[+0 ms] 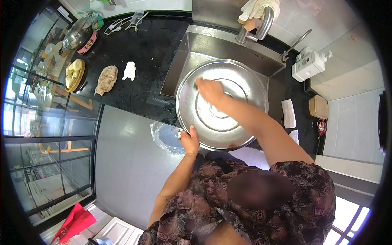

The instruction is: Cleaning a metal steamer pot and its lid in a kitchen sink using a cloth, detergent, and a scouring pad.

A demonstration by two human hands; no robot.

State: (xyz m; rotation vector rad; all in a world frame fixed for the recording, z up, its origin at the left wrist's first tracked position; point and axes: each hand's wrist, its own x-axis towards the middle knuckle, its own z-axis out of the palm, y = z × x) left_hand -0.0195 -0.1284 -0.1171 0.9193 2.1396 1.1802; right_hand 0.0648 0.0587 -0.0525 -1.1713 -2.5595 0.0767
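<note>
A large round stainless-steel basin [214, 134] tilts over the front of the metal sink [199, 44], its shiny face with ringed marks turned up to me. My left hand [190, 141] grips its near left rim, thumb up on the edge. Over the basin's middle left, my right hand [211, 92] is against or just above the metal with curled fingers. That hand is blurred, and I cannot tell whether it holds a small pad. The faucet [265, 24] stands behind the sink with a pale cloth [257, 10] draped on it.
On the black counter [144, 46] at left lie a crumpled brown cloth [106, 80], white tissue [129, 71], a basket of pale buns [74, 75] and an electric pan [79, 35]. A white pump bottle [309, 65] stands right. Below the counter hangs a plastic bag [167, 139].
</note>
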